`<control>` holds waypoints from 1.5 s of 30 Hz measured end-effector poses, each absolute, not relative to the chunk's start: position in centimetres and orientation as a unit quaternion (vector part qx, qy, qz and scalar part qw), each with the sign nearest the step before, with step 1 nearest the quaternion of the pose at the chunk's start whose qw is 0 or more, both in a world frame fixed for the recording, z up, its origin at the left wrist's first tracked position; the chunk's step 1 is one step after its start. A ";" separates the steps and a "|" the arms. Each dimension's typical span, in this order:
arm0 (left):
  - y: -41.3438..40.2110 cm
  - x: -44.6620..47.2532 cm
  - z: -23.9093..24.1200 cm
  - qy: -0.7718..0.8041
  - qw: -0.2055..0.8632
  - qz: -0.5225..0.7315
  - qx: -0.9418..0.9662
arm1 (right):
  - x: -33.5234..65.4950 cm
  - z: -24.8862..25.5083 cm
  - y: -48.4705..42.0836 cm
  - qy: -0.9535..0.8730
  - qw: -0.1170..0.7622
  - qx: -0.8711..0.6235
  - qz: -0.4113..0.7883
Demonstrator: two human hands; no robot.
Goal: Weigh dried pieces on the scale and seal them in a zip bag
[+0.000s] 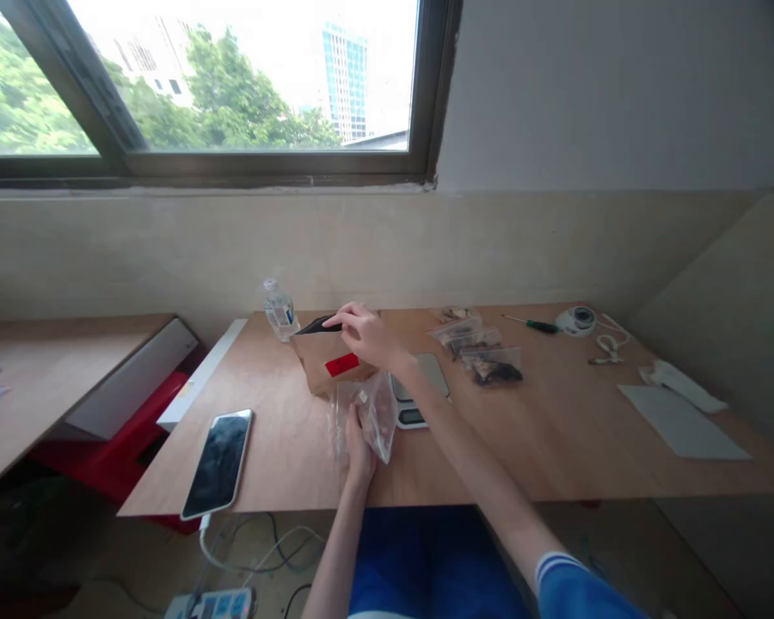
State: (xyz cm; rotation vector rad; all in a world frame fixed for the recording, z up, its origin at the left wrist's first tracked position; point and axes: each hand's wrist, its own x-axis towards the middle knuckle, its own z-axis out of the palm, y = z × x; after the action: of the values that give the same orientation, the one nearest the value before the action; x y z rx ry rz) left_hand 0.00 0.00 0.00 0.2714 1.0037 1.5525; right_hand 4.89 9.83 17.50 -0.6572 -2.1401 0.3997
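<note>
My left hand (359,447) is closed around a clear zip bag (380,417), held above the front part of the table. Its fingers partly show through the plastic. My right hand (367,334) is at the top of a brown paper bag (316,361) with a red label. The fingers are bent together at its dark opening, and whatever they pinch is hidden. Just behind the zip bag, a small digital scale (411,419) is partly covered by my right forearm.
A plastic bottle (279,309) stands by the wall. A phone (218,464) with a cable lies at the left edge. Filled zip bags (492,365) lie right of the scale. Farther right are a screwdriver (542,327), a white dome camera (575,321) and a white sheet (680,421).
</note>
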 end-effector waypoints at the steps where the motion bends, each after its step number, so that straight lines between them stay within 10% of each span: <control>1: 0.0 0.0 -0.1 0.429 0.596 0.669 0.116 | 5.2 17.4 9.4 -0.842 0.443 -0.266 0.157; 8: 0.0 0.0 0.2 0.350 0.605 0.707 0.110 | 8.3 13.6 4.8 -0.757 0.489 -0.350 0.257; 16: 0.4 0.0 -0.2 0.344 0.552 0.749 0.123 | 9.7 6.7 2.5 -0.733 0.342 -0.455 0.371; 45: 1.9 -0.2 3.9 0.422 0.568 0.650 0.277 | 10.6 5.4 2.8 -0.770 0.341 -0.379 0.383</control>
State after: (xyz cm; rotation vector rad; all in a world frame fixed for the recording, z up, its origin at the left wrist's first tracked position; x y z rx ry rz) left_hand -0.15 1.89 3.91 0.6509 0.9910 1.5273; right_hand 10.64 2.78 5.45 -0.9864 -2.0034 0.9970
